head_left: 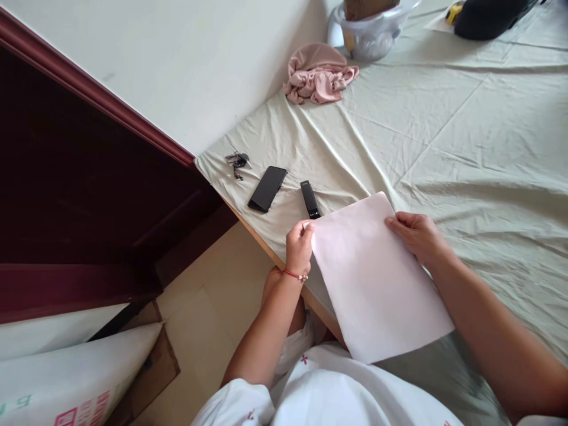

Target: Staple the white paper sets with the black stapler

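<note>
A blank white sheet of paper (pixel 377 284) is held up over the near edge of the cloth-covered surface, tilted toward me. My left hand (pixel 299 245) is closed on its upper left corner, with a beaded red string at the wrist. On the opposite edge, near the upper right corner, my right hand (pixel 417 236) pinches the sheet between thumb and fingers. Just beyond the left corner lies a small black stapler-like object (pixel 309 199). Left of that rests a black phone (pixel 267 189).
Keys (pixel 238 160) lie near the surface's left corner. Toward the wall are a crumpled pink cloth (pixel 317 77) and a clear plastic basin (pixel 373 38). A black cap (pixel 483 21) sits at the far right. On the floor at left stands a white printed sack (pixel 75 373).
</note>
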`<move>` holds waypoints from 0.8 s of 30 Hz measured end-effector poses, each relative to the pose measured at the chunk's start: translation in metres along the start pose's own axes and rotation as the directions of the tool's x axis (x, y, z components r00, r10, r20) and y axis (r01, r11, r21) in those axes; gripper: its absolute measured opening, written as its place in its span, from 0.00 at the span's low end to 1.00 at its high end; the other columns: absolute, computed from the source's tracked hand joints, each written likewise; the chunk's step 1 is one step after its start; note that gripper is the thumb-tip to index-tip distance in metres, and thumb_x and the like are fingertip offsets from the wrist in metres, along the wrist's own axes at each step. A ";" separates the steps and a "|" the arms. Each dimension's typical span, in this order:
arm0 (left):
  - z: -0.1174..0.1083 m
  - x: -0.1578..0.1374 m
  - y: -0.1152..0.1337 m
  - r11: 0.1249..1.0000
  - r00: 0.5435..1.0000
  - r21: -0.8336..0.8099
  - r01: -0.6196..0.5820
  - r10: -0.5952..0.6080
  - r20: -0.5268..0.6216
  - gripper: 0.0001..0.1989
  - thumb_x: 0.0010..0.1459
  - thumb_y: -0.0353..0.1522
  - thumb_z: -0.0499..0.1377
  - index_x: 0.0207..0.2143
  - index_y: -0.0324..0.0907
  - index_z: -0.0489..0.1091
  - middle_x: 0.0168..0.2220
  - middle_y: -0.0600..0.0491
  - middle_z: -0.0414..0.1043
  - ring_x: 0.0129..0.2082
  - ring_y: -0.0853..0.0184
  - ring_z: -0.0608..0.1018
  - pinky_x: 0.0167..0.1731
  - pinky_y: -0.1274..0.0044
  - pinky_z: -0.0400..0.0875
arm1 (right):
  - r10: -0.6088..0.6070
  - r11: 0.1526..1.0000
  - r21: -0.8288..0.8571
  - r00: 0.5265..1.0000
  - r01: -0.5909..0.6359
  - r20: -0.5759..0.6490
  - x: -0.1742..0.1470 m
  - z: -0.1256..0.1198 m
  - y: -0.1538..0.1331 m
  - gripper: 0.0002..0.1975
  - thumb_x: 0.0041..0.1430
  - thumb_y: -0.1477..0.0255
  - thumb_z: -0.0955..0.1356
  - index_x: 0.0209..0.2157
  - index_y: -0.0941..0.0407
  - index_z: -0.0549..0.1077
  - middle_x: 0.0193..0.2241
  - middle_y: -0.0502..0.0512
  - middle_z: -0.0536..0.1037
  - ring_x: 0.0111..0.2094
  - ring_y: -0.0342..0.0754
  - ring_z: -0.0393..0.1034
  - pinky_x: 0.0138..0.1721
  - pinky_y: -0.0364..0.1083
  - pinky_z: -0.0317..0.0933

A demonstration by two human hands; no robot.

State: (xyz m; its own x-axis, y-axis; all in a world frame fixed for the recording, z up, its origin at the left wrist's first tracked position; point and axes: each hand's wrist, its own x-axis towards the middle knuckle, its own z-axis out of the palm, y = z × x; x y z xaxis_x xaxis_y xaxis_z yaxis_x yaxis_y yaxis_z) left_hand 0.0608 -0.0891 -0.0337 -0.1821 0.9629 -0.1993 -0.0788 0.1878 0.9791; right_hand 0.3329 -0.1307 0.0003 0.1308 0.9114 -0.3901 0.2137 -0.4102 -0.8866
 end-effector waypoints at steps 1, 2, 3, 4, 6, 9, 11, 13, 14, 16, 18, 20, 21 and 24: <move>-0.005 0.007 0.000 0.998 0.999 0.064 -0.015 0.017 -0.032 0.14 0.53 0.39 0.69 0.38 0.41 0.76 0.24 0.59 0.71 0.24 0.72 0.69 0.29 0.79 0.62 | 0.017 1.000 0.001 1.000 -0.017 0.004 0.004 0.001 -0.002 0.18 0.58 0.51 0.71 0.31 0.52 0.76 0.18 0.50 0.72 0.19 0.47 0.65 0.17 0.45 0.53; -0.009 0.014 0.000 0.991 0.998 0.132 -0.020 0.027 -0.052 0.14 0.53 0.37 0.68 0.42 0.41 0.75 0.23 0.60 0.70 0.22 0.71 0.68 0.28 0.79 0.61 | 0.031 1.000 0.004 0.999 -0.031 0.009 0.008 0.002 -0.003 0.18 0.57 0.51 0.72 0.30 0.52 0.76 0.17 0.50 0.72 0.19 0.47 0.65 0.16 0.44 0.53; -0.013 0.021 0.000 0.979 0.997 0.204 -0.025 0.038 -0.061 0.16 0.53 0.34 0.68 0.45 0.41 0.74 0.23 0.60 0.71 0.22 0.70 0.69 0.28 0.79 0.61 | 0.039 0.999 0.007 0.999 -0.039 0.014 0.012 0.004 -0.006 0.17 0.57 0.52 0.72 0.30 0.52 0.76 0.17 0.50 0.72 0.19 0.46 0.65 0.16 0.44 0.53; -0.016 0.027 -0.001 0.960 0.997 0.278 -0.034 0.053 -0.060 0.18 0.53 0.32 0.67 0.47 0.41 0.73 0.23 0.60 0.72 0.23 0.69 0.71 0.29 0.78 0.63 | 0.042 0.999 0.011 0.999 -0.042 0.017 0.015 0.005 -0.008 0.17 0.56 0.53 0.73 0.29 0.53 0.76 0.17 0.50 0.72 0.18 0.46 0.64 0.16 0.44 0.52; -0.019 0.037 0.000 0.908 0.995 0.414 -0.067 0.092 -0.040 0.20 0.52 0.28 0.66 0.49 0.42 0.72 0.25 0.57 0.75 0.27 0.65 0.75 0.35 0.75 0.67 | 0.047 0.999 0.015 0.999 -0.047 0.009 0.022 0.007 -0.012 0.15 0.54 0.55 0.73 0.28 0.53 0.76 0.17 0.51 0.72 0.18 0.46 0.64 0.16 0.44 0.52; -0.017 0.046 0.004 0.837 0.989 0.536 -0.114 0.146 -0.017 0.20 0.51 0.25 0.65 0.48 0.44 0.72 0.26 0.56 0.76 0.32 0.60 0.78 0.45 0.70 0.69 | 0.064 0.998 0.008 0.998 -0.064 -0.020 0.029 0.011 -0.014 0.15 0.54 0.57 0.74 0.27 0.54 0.76 0.17 0.51 0.72 0.19 0.45 0.63 0.17 0.44 0.52; -0.013 0.050 0.008 0.807 0.986 0.577 -0.123 0.164 -0.019 0.20 0.52 0.25 0.65 0.48 0.44 0.72 0.27 0.55 0.75 0.34 0.57 0.79 0.48 0.68 0.69 | 0.055 0.998 0.000 0.998 -0.055 -0.039 0.033 0.012 -0.013 0.15 0.54 0.57 0.74 0.28 0.54 0.76 0.17 0.51 0.72 0.19 0.45 0.63 0.17 0.44 0.51; -0.008 0.052 0.010 0.792 0.985 0.599 -0.120 0.171 -0.028 0.19 0.52 0.25 0.65 0.47 0.45 0.71 0.28 0.54 0.75 0.36 0.57 0.79 0.49 0.67 0.69 | 0.032 0.999 -0.007 0.998 -0.033 -0.052 0.036 0.012 -0.010 0.15 0.55 0.56 0.73 0.28 0.54 0.76 0.17 0.51 0.71 0.19 0.44 0.62 0.18 0.44 0.50; -0.007 0.052 0.010 0.787 0.984 0.604 -0.123 0.178 -0.031 0.19 0.53 0.24 0.65 0.48 0.45 0.71 0.29 0.54 0.75 0.37 0.57 0.79 0.50 0.66 0.70 | 0.023 1.000 -0.012 0.998 -0.024 -0.057 0.037 0.012 -0.008 0.15 0.56 0.56 0.72 0.28 0.54 0.76 0.17 0.51 0.71 0.19 0.44 0.61 0.18 0.44 0.49; -0.005 0.052 0.009 0.776 0.974 0.609 -0.165 0.227 -0.024 0.21 0.53 0.24 0.64 0.50 0.44 0.70 0.34 0.51 0.77 0.41 0.56 0.80 0.53 0.65 0.70 | 0.012 0.999 -0.030 0.998 -0.014 -0.067 0.039 0.010 -0.005 0.15 0.58 0.57 0.71 0.28 0.54 0.75 0.17 0.51 0.70 0.19 0.43 0.60 0.18 0.44 0.48; -0.007 0.049 0.006 0.741 0.943 0.613 -0.276 0.333 0.022 0.23 0.55 0.24 0.62 0.53 0.42 0.71 0.44 0.45 0.78 0.48 0.55 0.80 0.56 0.64 0.70 | 0.009 0.998 -0.057 0.997 -0.013 -0.077 0.039 0.008 -0.002 0.14 0.58 0.58 0.71 0.27 0.54 0.73 0.17 0.50 0.69 0.19 0.43 0.58 0.18 0.44 0.47; -0.013 0.045 0.004 0.661 0.877 0.609 -0.439 0.462 0.130 0.25 0.57 0.23 0.58 0.58 0.41 0.72 0.57 0.40 0.75 0.58 0.54 0.76 0.62 0.63 0.68 | 0.008 0.997 -0.081 0.996 -0.015 -0.086 0.038 0.007 0.000 0.15 0.59 0.58 0.70 0.26 0.54 0.71 0.17 0.49 0.68 0.19 0.42 0.56 0.18 0.44 0.46; -0.017 0.043 0.003 0.606 0.835 0.603 -0.518 0.512 0.203 0.26 0.58 0.23 0.56 0.59 0.41 0.72 0.62 0.40 0.72 0.62 0.55 0.74 0.65 0.63 0.65 | 0.010 0.996 -0.089 0.996 -0.018 -0.087 0.038 0.006 0.000 0.15 0.59 0.59 0.70 0.25 0.53 0.70 0.17 0.48 0.67 0.19 0.42 0.56 0.18 0.43 0.46; -0.028 0.039 0.002 0.443 0.731 0.596 -0.670 0.537 0.421 0.29 0.61 0.22 0.51 0.61 0.44 0.74 0.67 0.47 0.71 0.70 0.59 0.68 0.72 0.64 0.57 | 0.024 0.992 -0.119 0.996 -0.035 -0.087 0.036 0.007 -0.003 0.16 0.59 0.59 0.69 0.24 0.53 0.67 0.17 0.46 0.63 0.18 0.40 0.53 0.18 0.43 0.45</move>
State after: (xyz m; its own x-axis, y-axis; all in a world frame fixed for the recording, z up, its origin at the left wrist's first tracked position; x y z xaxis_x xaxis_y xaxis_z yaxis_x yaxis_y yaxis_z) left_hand 0.0261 -0.0565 -0.0410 0.2373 0.8861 0.3981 0.6713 -0.4458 0.5921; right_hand 0.3306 -0.0963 -0.0125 0.2198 0.8948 -0.3885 0.3230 -0.4425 -0.8366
